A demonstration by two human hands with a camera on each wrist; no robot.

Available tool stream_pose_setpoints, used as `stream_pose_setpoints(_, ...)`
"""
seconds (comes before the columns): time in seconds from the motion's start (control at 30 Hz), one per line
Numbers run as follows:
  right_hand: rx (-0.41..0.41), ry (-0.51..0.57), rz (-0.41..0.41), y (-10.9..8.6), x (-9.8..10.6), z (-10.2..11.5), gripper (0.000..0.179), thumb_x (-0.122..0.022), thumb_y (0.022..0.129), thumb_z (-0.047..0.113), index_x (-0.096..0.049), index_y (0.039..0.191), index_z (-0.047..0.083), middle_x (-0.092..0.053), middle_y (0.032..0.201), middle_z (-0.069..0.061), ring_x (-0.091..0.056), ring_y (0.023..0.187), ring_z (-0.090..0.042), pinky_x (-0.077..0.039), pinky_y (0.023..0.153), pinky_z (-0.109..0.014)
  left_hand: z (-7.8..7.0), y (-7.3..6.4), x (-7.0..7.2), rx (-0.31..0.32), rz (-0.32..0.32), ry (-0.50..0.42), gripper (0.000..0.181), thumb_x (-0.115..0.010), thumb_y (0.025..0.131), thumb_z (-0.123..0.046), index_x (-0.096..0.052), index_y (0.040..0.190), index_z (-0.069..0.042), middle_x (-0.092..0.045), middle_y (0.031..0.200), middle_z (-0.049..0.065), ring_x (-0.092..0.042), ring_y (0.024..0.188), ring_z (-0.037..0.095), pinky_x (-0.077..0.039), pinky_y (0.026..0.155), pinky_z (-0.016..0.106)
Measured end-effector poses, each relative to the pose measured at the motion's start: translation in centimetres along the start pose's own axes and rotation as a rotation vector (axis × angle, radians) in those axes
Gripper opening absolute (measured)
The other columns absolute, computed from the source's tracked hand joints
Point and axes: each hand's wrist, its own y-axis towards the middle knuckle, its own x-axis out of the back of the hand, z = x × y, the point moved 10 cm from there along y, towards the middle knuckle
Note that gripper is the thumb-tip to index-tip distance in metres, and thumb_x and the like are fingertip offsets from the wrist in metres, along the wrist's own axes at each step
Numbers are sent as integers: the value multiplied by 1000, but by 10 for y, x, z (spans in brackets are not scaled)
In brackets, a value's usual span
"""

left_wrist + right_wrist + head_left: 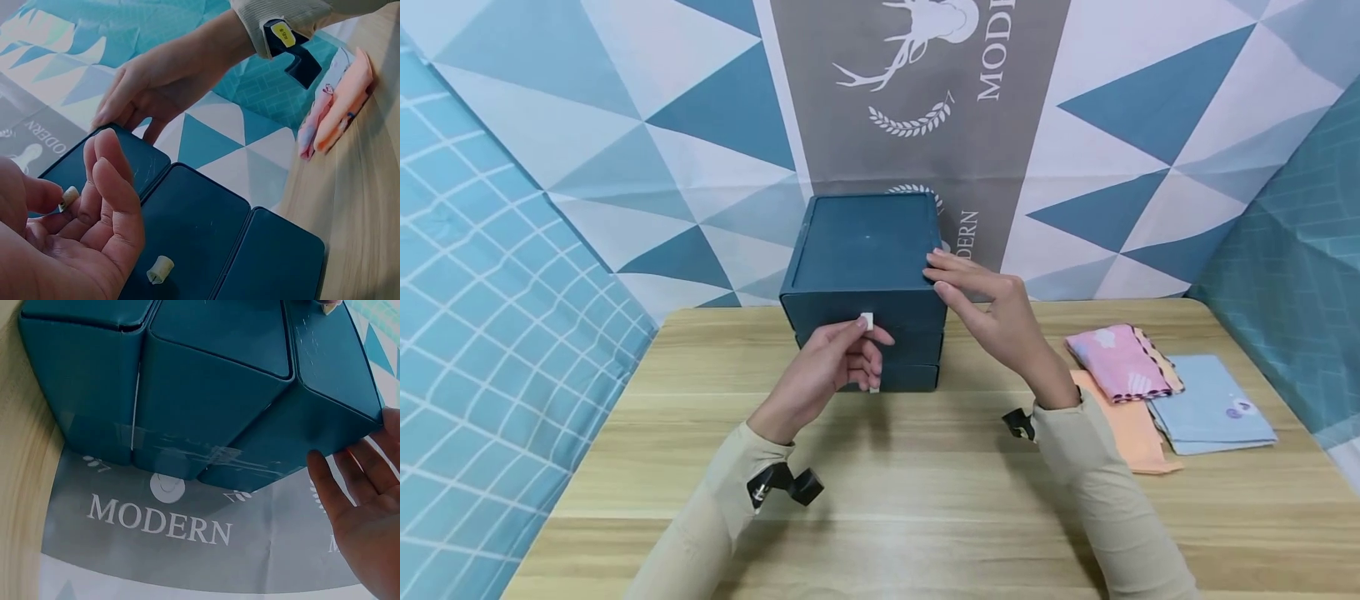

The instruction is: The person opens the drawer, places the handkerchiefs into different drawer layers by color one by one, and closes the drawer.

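A dark blue drawer box point(868, 246) with three stacked drawers stands at the back of the table. Between thumb and fingers, my left hand point(835, 362) pinches the small white knob point(868, 321) on the top drawer's front; its other fingers are loosely bent. In the left wrist view a second pale knob point(160, 269) shows on the middle drawer below. My right hand point(988, 304) rests its fingertips on the top right edge of the box, near the front corner. The right wrist view shows those fingers point(328, 487) extended along the box's side.
On the table point(895, 508) at the right lie a folded pink patterned cloth point(1116, 358), a light blue cloth point(1210, 404) and an orange cloth point(1127, 433), partly overlapping. Close behind the box hangs a grey, patterned wall cloth point(917, 158). Blue fabric point(490, 275) borders the left side.
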Motion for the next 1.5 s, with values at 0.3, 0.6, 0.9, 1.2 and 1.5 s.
stream_pose_setpoints(0.3,-8,24,-4,-2,3,-1,29,-65,95,3,-70,123,8,-60,137,-4,-49,135,-18,-38,110,-34,-1,0,-1,8,-29,83,43,-44,107,-35,-64,111,3,-62,76,9,-63,64,20,-55,63,31)
stream_pose_setpoints(0.6,-43,52,-1,2,4,-1,29,-60,98,1,-69,124,6,-60,137,-7,-48,136,-22,-36,111,-31,-11,-1,2,-10,-51,217,44,-42,108,-30,-64,103,8,-63,71,10,-65,62,21,-55,61,32)
stream_pose_setpoints(0.9,-83,114,24,4,7,22,26,-57,97,-5,-66,121,-7,-58,136,-21,-48,136,-30,-40,105,-22,-15,-6,-2,-39,-49,362,43,-38,109,-29,-59,86,1,-60,64,17,-63,61,35,-56,63,40)
stream_pose_setpoints(1.2,-54,109,30,5,4,24,26,-57,97,-6,-66,121,-7,-58,136,-22,-48,135,-33,-40,106,-23,-20,-15,-4,-37,-69,488,43,-34,109,-27,-61,87,-2,-44,50,17,-53,51,49,-49,55,39)
stream_pose_setpoints(1.5,-53,103,21,0,0,-4,29,-61,97,1,-69,124,6,-59,138,-7,-48,136,-17,-40,107,-27,-20,-16,-4,-42,-80,513,44,-35,109,-27,-64,86,-4,-45,49,17,-56,47,36,-50,57,40)
